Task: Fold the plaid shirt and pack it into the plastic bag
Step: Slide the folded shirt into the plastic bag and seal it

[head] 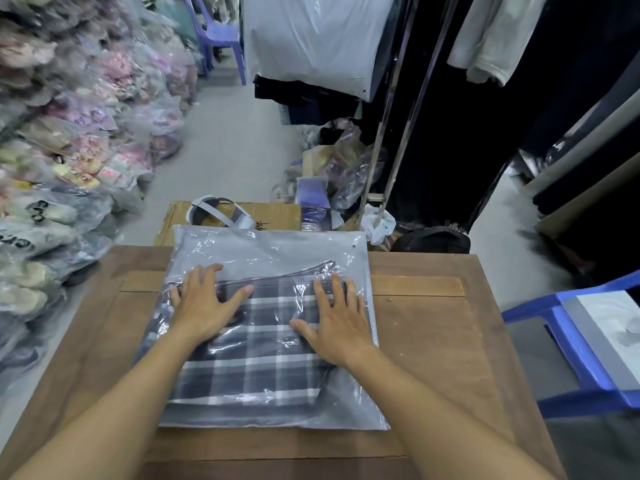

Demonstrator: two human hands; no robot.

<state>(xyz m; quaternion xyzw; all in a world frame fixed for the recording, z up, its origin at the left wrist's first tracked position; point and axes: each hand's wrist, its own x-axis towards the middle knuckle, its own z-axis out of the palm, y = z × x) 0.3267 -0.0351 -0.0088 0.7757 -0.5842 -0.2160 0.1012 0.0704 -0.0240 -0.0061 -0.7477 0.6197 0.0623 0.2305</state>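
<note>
The folded plaid shirt [256, 362], dark grey with white lines, lies inside a clear plastic bag [263, 251] with a grey backing, flat on the wooden table [433, 341]. The bag's far end reaches past the table's far edge. My left hand [204, 303] rests palm down, fingers spread, on the bag over the shirt's far left part. My right hand [337, 320] lies flat in the same way over the shirt's far right part. Neither hand grips anything.
A cardboard box [277, 213] with a white headset strap [221, 213] stands beyond the table. Bagged clothes [69, 150] are piled along the left. A blue plastic chair [571, 348] sits at the right. Metal rack poles [391, 126] with hanging garments rise behind.
</note>
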